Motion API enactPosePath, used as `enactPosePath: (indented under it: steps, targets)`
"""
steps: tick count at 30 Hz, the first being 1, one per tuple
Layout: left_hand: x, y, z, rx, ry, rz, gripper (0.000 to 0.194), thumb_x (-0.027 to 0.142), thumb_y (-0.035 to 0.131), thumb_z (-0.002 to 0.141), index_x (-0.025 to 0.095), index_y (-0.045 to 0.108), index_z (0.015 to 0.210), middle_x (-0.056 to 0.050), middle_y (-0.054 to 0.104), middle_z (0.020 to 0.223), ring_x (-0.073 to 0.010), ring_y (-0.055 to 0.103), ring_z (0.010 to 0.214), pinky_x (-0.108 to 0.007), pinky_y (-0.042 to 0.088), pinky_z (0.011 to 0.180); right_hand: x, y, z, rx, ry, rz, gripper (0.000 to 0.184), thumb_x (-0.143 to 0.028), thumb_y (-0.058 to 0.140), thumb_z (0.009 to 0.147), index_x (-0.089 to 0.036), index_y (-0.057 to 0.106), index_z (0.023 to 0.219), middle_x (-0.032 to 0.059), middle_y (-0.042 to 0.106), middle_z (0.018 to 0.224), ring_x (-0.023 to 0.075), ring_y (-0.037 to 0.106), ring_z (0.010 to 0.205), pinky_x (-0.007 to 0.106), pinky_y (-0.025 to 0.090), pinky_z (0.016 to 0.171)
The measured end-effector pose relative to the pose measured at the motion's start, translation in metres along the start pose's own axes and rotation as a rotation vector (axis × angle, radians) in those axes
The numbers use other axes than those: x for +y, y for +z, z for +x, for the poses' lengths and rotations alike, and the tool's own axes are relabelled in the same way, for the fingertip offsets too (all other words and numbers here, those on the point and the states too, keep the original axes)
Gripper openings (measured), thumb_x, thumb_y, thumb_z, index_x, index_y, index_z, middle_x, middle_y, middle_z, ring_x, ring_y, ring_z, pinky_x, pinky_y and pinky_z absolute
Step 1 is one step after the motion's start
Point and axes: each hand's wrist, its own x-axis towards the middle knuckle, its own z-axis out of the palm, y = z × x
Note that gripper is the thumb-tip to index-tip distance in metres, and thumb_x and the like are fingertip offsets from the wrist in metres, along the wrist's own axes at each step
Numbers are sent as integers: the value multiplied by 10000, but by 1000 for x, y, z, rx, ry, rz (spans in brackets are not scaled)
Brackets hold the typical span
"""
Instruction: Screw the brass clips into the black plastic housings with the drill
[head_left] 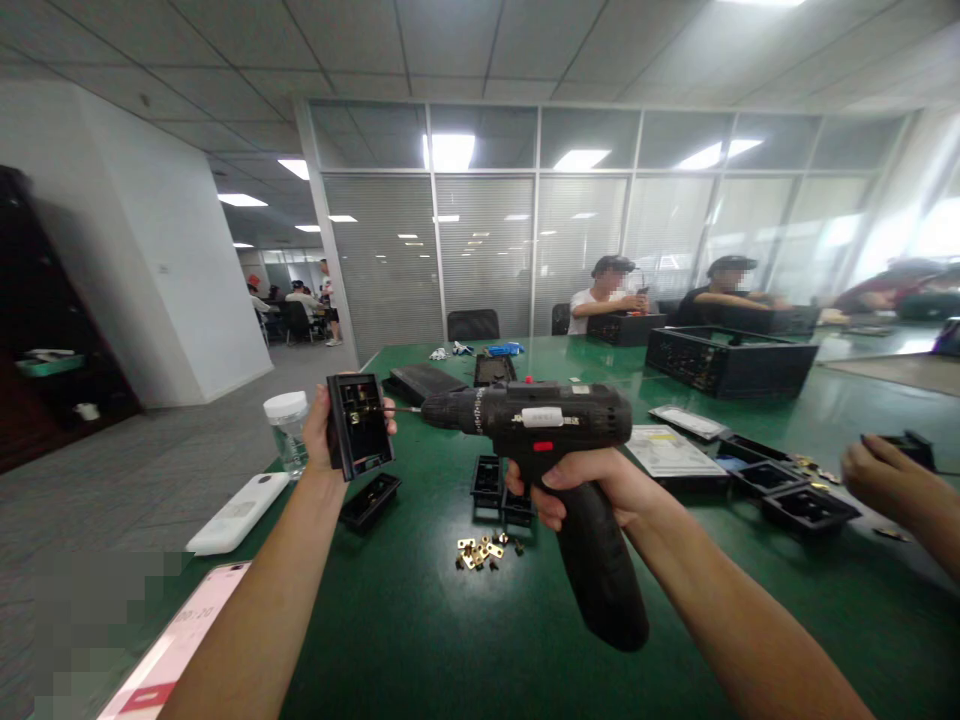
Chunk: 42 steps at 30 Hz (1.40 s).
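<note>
My right hand (577, 485) is wrapped round the grip of a black cordless drill (555, 415), whose bit points left. My left hand (321, 430) holds up a black plastic box (364, 428), its hollow side facing the drill and me, with brass-coloured parts inside. The bit's tip reaches the box's right edge; whether it touches a screw cannot be told. Below the box a similar black box (371, 502) lies on the green table (420, 620). Two more black boxes (487, 480) stand beneath the drill, in front of a small pile of brass plates and screws (480, 550).
At left are a lidded clear jar (286, 435), a white device (238, 512) and a phone (180, 640). A hard drive (671, 452) and black boxes (806, 508) lie at right, near another person's hand (889, 475). A large black case (731, 362) stands behind.
</note>
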Motion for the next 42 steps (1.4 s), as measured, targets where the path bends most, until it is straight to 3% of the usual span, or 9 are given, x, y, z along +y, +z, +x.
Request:
enactPosePath:
  steps: [8,14,26,33,38,42]
  targets:
    - [0,3,-1,-63,18,-17,466,591,521,890,163,702,925,-99,706,803,-232,681,679,-340,575,512,-5,7,-3,29,5,-39,198,-320,662,688,-196,700,837,64,601,752,100,474,560,259,422,531]
    - [1,10,-2,-37,28,-10,491,594,503,900,153,715,879,-101,690,773,-231,670,660,-347,572,501,-3,6,-4,15,10,-48,232,-334,647,698,-176,700,858,37,566,645,110,492,549,260,419,517]
    - [-1,7,-2,-34,43,-12,466,597,584,852,153,721,895,-102,696,823,-231,665,693,-338,568,503,-4,12,-6,31,-5,-37,189,-330,645,718,-229,724,857,53,585,683,110,499,566,283,396,537]
    - [-3,3,0,-114,31,-2,527,605,768,679,124,746,894,-110,711,815,-219,661,683,-316,571,512,-6,12,-8,39,8,4,172,-306,662,718,-227,726,857,65,629,814,91,498,576,267,407,548]
    - [-3,-2,-1,-63,-21,2,566,675,635,780,126,730,883,-122,720,813,-242,689,684,-346,584,528,-7,11,-11,47,-5,20,183,-300,671,717,-224,724,876,75,641,846,96,497,583,263,414,547]
    - [-3,-8,0,-29,-62,37,621,729,609,765,133,714,907,-117,734,824,-253,710,677,-359,598,555,-7,8,-10,34,-7,29,207,-296,652,743,-194,714,912,66,619,749,99,509,581,246,434,564]
